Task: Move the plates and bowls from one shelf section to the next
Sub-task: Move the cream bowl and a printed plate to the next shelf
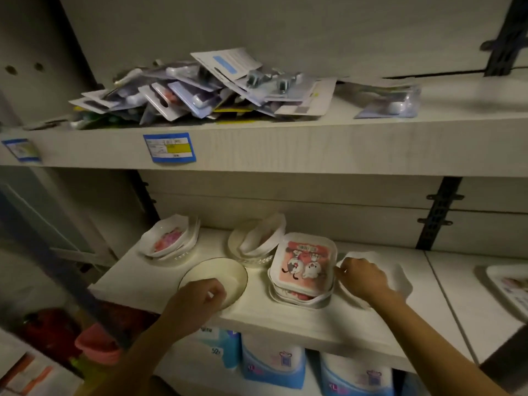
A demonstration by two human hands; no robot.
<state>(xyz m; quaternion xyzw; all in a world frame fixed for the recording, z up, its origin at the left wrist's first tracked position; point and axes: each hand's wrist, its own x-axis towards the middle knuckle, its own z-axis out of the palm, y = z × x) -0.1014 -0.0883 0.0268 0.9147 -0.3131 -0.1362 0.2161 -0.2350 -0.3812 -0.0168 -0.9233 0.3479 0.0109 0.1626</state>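
Note:
On the middle shelf [137,287] lies a round white plate with a dark rim [220,271]; my left hand [200,300] closes on its near edge. A stack of square plates with a cartoon print [303,265] sits to its right. My right hand [361,277] rests on a white plate [398,277] beside that stack, fingers curled over its left rim. Behind stand a tilted stack of white bowls with a pink pattern [170,238] and a stack of white bowls [257,240]. Another patterned plate [508,284] lies on the shelf section to the right.
The upper shelf [285,144] holds a heap of blister-packed goods [200,92] and carries blue price labels [170,147]. Blue and white packages [273,364] stand below. A black upright bracket [437,215] marks the section divide. Red and pink items [97,344] sit low left.

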